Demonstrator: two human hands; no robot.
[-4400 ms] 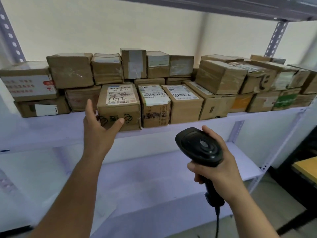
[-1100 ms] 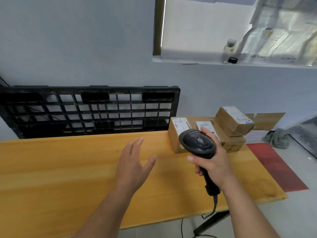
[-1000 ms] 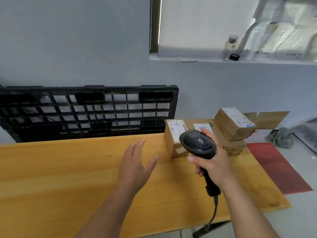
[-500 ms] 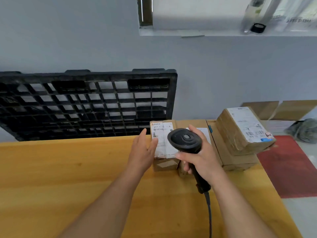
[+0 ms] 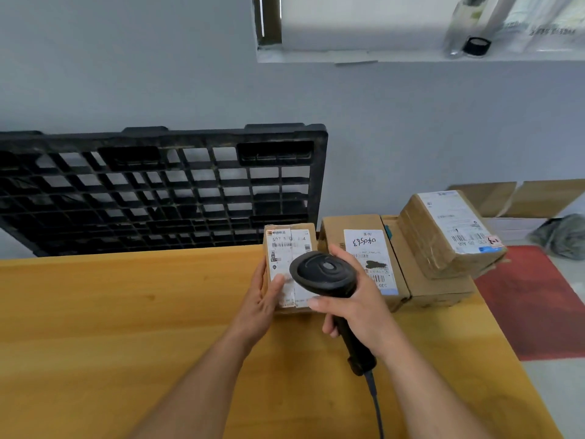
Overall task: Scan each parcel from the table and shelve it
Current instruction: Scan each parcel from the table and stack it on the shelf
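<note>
Faces a yellow wooden bench with both forearms reaching toward 12 o'clock. Grips the leftmost parcel with the left hand: thumb pressed on the white label on top, fingers laid against the side at 9 o'clock. Holds a black scanner in the right hand, fingers curled round the handle, scanner head poised over that label and hiding part of it, cable running off toward 6 o'clock. Parcel location: far edge of the bench, just beside a second parcel at 3 o'clock with a handwritten label. Further toward 3 o'clock, touching that one: a flat third parcel with a fourth parcel lying tilted on top. Behind the bench, from 9 to 12 o'clock: a black plastic pallet standing on edge against the grey wall. High up at 1 o'clock: a window ledge carrying a clear bottle and a black cap. On the floor at 3 o'clock: a red mat, a grey cloth and flattened cardboard.
</note>
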